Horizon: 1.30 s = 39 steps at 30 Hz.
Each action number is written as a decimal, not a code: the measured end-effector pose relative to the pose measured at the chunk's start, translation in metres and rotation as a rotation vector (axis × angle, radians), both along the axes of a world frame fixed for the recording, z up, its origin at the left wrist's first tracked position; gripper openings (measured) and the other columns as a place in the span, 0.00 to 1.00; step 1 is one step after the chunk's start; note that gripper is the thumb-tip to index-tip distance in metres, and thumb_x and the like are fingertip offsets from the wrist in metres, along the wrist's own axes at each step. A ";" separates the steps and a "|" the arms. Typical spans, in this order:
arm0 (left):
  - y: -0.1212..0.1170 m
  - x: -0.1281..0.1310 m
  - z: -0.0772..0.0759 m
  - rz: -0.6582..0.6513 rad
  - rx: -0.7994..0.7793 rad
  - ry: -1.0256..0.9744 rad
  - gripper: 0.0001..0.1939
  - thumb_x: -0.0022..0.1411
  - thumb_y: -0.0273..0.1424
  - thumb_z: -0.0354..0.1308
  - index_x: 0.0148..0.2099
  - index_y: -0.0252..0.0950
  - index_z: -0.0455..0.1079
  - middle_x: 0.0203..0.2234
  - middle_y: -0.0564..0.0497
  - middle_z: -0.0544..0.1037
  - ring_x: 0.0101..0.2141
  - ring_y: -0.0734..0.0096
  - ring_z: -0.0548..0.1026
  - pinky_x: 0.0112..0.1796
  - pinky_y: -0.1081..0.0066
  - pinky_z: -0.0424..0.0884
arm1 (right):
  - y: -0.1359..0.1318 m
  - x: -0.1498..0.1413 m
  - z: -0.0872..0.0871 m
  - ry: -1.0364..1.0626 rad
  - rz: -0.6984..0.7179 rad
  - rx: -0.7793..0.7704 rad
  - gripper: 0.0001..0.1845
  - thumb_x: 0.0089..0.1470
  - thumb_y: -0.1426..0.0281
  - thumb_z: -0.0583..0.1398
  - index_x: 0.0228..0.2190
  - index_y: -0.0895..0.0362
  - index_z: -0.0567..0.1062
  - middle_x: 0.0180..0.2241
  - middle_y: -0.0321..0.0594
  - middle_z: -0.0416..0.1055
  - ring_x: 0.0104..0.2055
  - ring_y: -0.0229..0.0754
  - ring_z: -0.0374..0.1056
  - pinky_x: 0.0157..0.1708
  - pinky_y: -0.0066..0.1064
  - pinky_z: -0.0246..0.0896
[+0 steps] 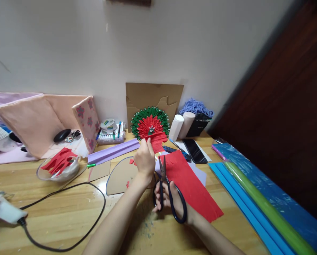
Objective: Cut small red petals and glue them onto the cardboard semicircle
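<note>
My left hand (144, 159) is closed in a pinch at the edge of a piece of red crepe paper (160, 141), raised a little above the table. In my right hand (176, 198) is a pair of scissors (162, 177) with dark looped handles, blades pointing up and slightly apart. Behind the scissors lies a long strip of red crepe paper (192, 184) on pale purple sheets. Under my left wrist is a cardboard half-disc (117, 179) with a few red scraps on it. Beyond my left hand, a round red and green paper fan (150, 122) leans against a cardboard sheet (154, 94).
To the left are a bowl (70, 170) with red paper pieces, a white glue gun (5, 209) and its black cord (102, 209). A phone (194, 150) lies right of the pens. Blue and green paper rolls (262, 194) line the right side. Markers (110, 136) stand at the back.
</note>
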<state>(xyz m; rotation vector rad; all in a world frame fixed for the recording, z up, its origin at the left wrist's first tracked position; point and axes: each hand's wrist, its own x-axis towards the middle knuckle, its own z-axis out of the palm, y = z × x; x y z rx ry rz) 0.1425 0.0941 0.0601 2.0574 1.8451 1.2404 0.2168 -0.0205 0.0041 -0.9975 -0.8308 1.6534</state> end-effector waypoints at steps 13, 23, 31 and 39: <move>-0.022 0.024 -0.019 -0.147 -0.067 0.162 0.18 0.68 0.35 0.36 0.37 0.34 0.65 0.24 0.46 0.75 0.22 0.68 0.72 0.22 0.71 0.49 | 0.010 0.017 -0.006 -0.204 -0.121 0.053 0.44 0.41 0.34 0.43 0.38 0.57 0.72 0.26 0.44 0.71 0.28 0.45 0.71 0.25 0.34 0.68; -0.022 0.024 -0.019 -0.122 -0.073 0.144 0.18 0.68 0.35 0.36 0.36 0.34 0.64 0.24 0.46 0.75 0.23 0.66 0.73 0.22 0.71 0.49 | 0.009 0.016 -0.007 -0.157 -0.122 0.059 0.46 0.39 0.32 0.42 0.39 0.57 0.71 0.24 0.43 0.71 0.27 0.46 0.71 0.24 0.35 0.68; -0.024 0.027 -0.021 -0.110 -0.034 0.141 0.19 0.69 0.36 0.36 0.35 0.34 0.64 0.23 0.48 0.74 0.22 0.68 0.72 0.22 0.71 0.49 | 0.009 0.011 -0.004 -0.192 -0.137 0.073 0.47 0.35 0.30 0.41 0.35 0.57 0.70 0.21 0.41 0.68 0.26 0.45 0.70 0.22 0.33 0.67; -0.024 0.027 -0.021 -0.075 -0.036 0.107 0.17 0.68 0.36 0.38 0.35 0.35 0.65 0.22 0.49 0.74 0.22 0.69 0.72 0.22 0.71 0.50 | 0.004 0.006 -0.011 -0.265 -0.201 0.216 0.43 0.40 0.33 0.40 0.29 0.58 0.67 0.19 0.37 0.64 0.21 0.40 0.66 0.19 0.30 0.63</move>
